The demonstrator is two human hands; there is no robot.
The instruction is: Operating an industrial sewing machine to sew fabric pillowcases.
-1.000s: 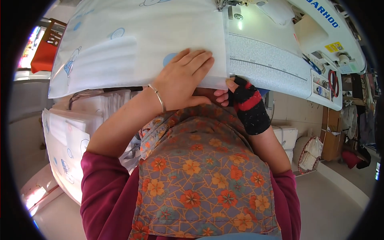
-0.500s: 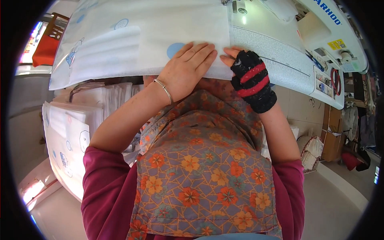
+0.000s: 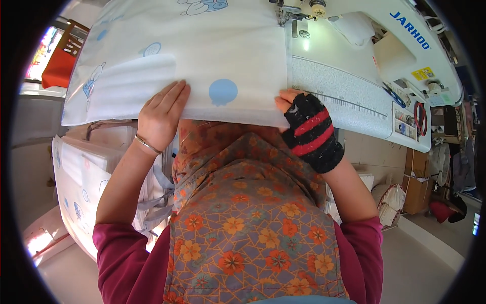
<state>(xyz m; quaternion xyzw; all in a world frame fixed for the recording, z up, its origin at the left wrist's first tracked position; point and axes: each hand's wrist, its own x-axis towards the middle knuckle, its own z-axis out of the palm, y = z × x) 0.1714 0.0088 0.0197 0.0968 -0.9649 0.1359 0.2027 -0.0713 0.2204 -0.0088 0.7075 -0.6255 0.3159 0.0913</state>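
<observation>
A white fabric sheet point(image 3: 228, 55) with pale blue printed figures and spots lies across the sewing table. My left hand point(image 3: 163, 112) wears a silver bangle and rests flat on the near edge of the sheet, fingers stretched out and together. At the sheet's near right corner is my right hand point(image 3: 313, 130), in a black fingerless glove with red stripes. Its fingers are bent over the corner and closed on it; part of the thumb is hidden. The sheet's right edge runs up to the presser foot point(image 3: 282, 17) of the sewing machine point(image 3: 405, 40).
A ruler scale point(image 3: 344, 99) marks the table right of the sheet. Blue-handled scissors point(image 3: 395, 95) and a red ring point(image 3: 420, 119) lie near the table's right end. Stacked printed fabric pieces point(image 3: 88, 177) stand below at left. A cardboard box point(image 3: 417, 182) is at right.
My left hand has slid left along the near edge, away from the blue spot. My right hand stays by the right corner. The head view has shifted, showing more of the machine.
</observation>
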